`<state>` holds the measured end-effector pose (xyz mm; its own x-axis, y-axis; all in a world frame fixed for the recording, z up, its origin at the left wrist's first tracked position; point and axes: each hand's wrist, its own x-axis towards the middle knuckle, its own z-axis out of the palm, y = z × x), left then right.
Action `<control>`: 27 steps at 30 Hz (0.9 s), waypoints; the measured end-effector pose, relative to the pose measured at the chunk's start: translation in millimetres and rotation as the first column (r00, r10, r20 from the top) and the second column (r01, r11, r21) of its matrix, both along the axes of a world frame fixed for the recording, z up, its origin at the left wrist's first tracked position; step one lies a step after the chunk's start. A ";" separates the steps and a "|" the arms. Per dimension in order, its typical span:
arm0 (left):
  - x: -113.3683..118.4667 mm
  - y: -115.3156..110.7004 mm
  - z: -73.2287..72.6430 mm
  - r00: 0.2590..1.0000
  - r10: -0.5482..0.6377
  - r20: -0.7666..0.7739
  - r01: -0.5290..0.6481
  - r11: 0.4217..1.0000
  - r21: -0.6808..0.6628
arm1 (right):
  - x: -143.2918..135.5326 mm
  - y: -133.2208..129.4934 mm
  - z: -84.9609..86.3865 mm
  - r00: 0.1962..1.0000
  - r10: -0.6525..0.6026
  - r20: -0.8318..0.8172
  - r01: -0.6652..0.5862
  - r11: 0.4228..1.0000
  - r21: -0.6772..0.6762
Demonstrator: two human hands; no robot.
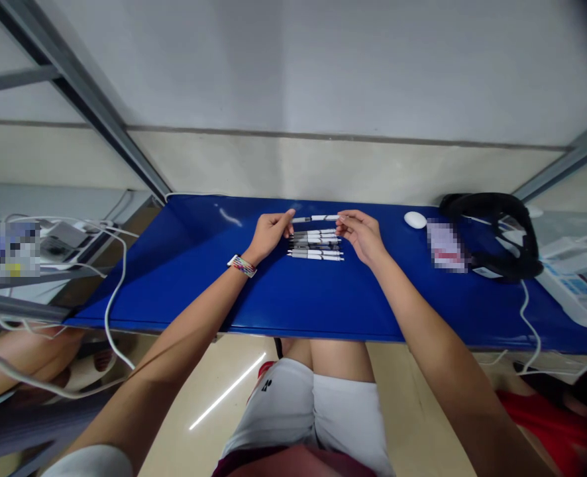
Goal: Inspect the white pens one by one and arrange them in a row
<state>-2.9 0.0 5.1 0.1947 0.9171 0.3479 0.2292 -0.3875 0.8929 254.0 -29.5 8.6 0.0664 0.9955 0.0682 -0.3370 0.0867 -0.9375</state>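
A white pen (317, 218) with grey and black parts is stretched level between my two hands, just beyond a row of similar pens. My left hand (272, 232) pinches its left end between thumb and fingers. At the other end, the fingertips of my right hand (362, 233) are closed on it. Several white and grey pens (316, 254) lie side by side on the blue tabletop (293, 301), right below the held one. Their tips point left. A patterned band (242, 265) circles my left wrist.
To the right lie a white oval object (415, 220), a blurred card (446, 245) and a black headband-like device (522, 232) with a white cable (525, 305). A grey metal frame (99, 112) rises at the left. People sit on both sides.
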 end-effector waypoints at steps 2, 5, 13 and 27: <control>-0.6 1.2 -0.5 0.999 0.035 -0.001 -0.035 0.999 -0.001 | 1.0 0.0 0.7 1.000 -0.008 -0.003 0.008 1.000 0.005; -1.2 3.6 -2.2 0.995 0.052 0.080 -0.053 0.999 0.009 | 3.2 0.7 1.9 0.999 -0.028 -0.037 0.027 0.999 -0.031; -3.2 8.9 -8.3 0.986 0.052 0.156 -0.053 0.999 0.001 | 7.5 3.1 2.7 0.988 -0.093 -0.122 0.081 0.992 -0.101; -2.4 4.4 -1.5 0.993 0.074 0.096 -0.077 0.997 0.031 | 13.9 10.3 -2.2 0.961 -0.210 -0.181 0.176 0.967 -0.185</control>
